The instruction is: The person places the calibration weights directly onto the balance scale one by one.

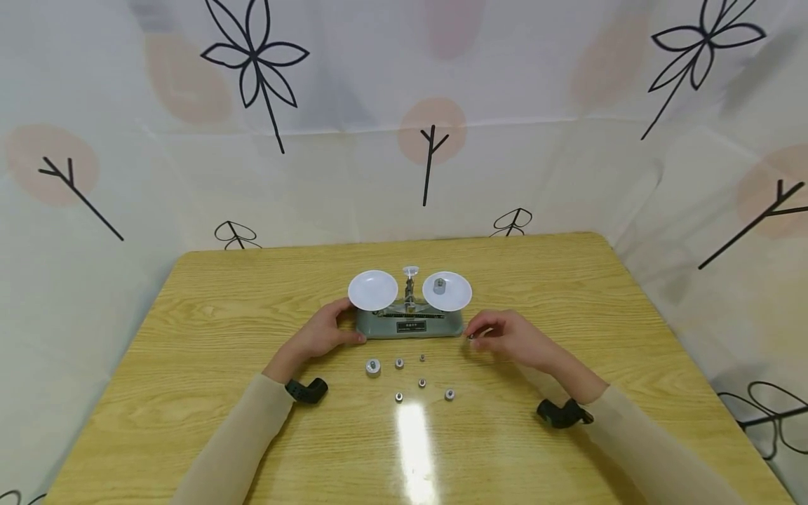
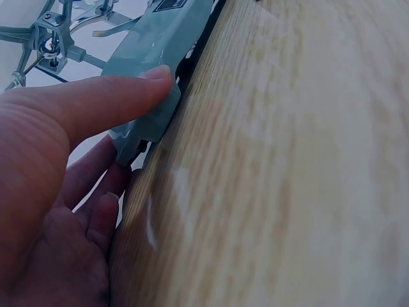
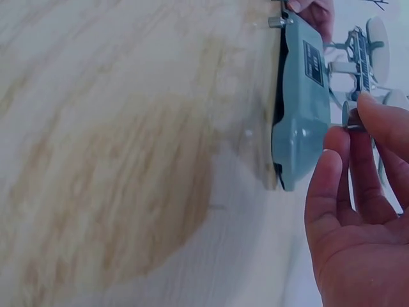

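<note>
A grey-green balance scale [image 1: 379, 327] with two white pans stands near the middle of the table. My left hand [image 1: 322, 331] grips the left end of its base, thumb [image 2: 137, 96] on the front and fingers round behind. On the right pan [image 1: 457, 298] sits a metal weight [image 1: 440, 285]; nothing shows on the left pan [image 1: 372, 289]. Just off the base's right end, my right hand [image 1: 514, 339] pinches a small cylindrical metal weight [image 3: 351, 116] between thumb and fingertips. The hand partly hides that weight in the head view.
Several knobbed weights of different sizes stand on the wooden table [image 1: 221, 337] in front of the scale, the largest weight [image 1: 373, 368] at the left. A patterned cloth [image 1: 353, 175] hangs behind the table. Light glares off the tabletop near the front.
</note>
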`<state>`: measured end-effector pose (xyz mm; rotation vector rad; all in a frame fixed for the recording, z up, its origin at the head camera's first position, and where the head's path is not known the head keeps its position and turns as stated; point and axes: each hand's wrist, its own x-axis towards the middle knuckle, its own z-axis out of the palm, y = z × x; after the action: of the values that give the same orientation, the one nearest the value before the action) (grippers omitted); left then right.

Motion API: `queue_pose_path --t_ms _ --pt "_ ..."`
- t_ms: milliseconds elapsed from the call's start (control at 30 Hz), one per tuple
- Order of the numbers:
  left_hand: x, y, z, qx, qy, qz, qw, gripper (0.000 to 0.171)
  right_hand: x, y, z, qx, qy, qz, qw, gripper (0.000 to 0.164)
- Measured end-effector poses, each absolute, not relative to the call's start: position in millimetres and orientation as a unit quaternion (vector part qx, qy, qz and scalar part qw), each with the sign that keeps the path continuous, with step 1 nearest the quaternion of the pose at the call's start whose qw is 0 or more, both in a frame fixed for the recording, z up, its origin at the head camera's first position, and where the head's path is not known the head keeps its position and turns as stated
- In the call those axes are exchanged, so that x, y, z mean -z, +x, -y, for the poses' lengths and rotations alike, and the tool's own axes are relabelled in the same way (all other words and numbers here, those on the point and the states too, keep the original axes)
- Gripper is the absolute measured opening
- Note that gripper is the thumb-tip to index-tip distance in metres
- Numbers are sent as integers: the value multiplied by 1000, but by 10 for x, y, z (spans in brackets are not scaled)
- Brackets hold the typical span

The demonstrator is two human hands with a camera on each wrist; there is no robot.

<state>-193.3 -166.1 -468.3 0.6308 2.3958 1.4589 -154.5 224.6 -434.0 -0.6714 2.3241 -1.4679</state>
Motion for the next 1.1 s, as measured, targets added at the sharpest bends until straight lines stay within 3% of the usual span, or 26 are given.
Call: queue_pose_path --t_ms 1100 --pt "4697 -1931 1673 -505 225 -823 126 72 3934 -1637 -2410 519 -220 -819 106 13"
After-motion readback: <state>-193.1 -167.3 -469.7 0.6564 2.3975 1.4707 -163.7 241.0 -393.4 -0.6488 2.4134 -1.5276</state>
